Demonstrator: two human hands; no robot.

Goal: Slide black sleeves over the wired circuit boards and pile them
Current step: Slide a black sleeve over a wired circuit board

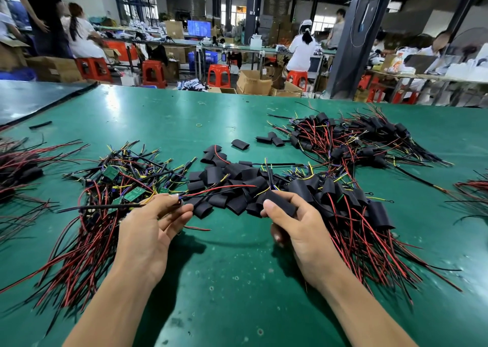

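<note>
Here the right hand (298, 220) clamps a black sleeve (280, 201), left hand (155, 222) pinching wires (211, 191).

Glossy, smooth green mat covering the surface (237, 267), speckled with small pale pits and streaked with lamp glare. Matt black flattened tube sleeves (219, 177), soft and rubbery-looking. Shiny plastic-coated red, black and yellow wires (87, 243). Green lacquered circuit boards (135, 193), faintly glossy. Brown cardboard boxes (252, 82) behind, dull; red plastic stools (218, 75), slick.

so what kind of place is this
Most likely a small electronics assembly workshop: a green work table strewn with wired circuit boards and black sleeves, and other workers at benches behind.
</note>
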